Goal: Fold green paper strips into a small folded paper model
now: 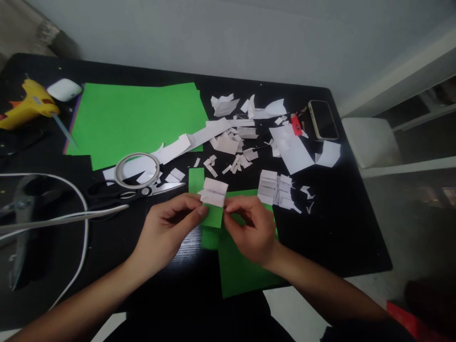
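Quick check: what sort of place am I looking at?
Probably an indoor craft workspace: a black table holds a yellow glue gun, scissors and many cut pieces of white paper.

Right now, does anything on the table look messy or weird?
Yes, the white paper scraps look messy: little pieces, some creased, lie scattered and overlapping across the black table instead of in one neat pile. I can't see anything spilled.
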Demonstrator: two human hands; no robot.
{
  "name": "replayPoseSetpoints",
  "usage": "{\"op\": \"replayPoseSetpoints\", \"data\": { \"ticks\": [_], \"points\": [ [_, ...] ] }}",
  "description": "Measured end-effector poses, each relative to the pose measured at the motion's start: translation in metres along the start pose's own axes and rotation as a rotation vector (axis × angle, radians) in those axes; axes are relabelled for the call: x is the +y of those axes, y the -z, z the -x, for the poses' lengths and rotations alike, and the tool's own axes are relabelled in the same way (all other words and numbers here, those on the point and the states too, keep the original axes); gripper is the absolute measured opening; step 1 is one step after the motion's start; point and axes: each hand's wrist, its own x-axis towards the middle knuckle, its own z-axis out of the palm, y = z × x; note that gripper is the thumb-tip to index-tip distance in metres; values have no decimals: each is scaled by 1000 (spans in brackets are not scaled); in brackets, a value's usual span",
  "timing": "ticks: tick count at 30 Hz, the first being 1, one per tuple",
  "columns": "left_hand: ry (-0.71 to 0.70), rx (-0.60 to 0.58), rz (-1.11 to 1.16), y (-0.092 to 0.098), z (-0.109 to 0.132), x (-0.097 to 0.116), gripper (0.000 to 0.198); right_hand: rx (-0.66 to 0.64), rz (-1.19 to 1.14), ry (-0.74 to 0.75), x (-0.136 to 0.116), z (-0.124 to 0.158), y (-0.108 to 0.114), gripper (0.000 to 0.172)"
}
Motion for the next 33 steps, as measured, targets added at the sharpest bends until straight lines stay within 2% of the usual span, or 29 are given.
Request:
{"op": "replayPoseSetpoints", "data": {
  "ticks": [5, 10, 20, 33],
  "points": [
    [-59, 33, -81, 0, 2, -3, 17, 26, -125, -158, -3, 1, -4, 18],
    [-89, 53, -62, -1, 1, -4, 16, 34, -188, -235, -7, -2, -6, 19],
    [-37, 96, 7, -3, 0, -4, 17, 46, -210, -243, -8, -3, -6, 20],
    [-52, 121, 37, -3, 0, -6, 14, 39, -215, -248, -8, -2, -5, 18]
  ]
}}
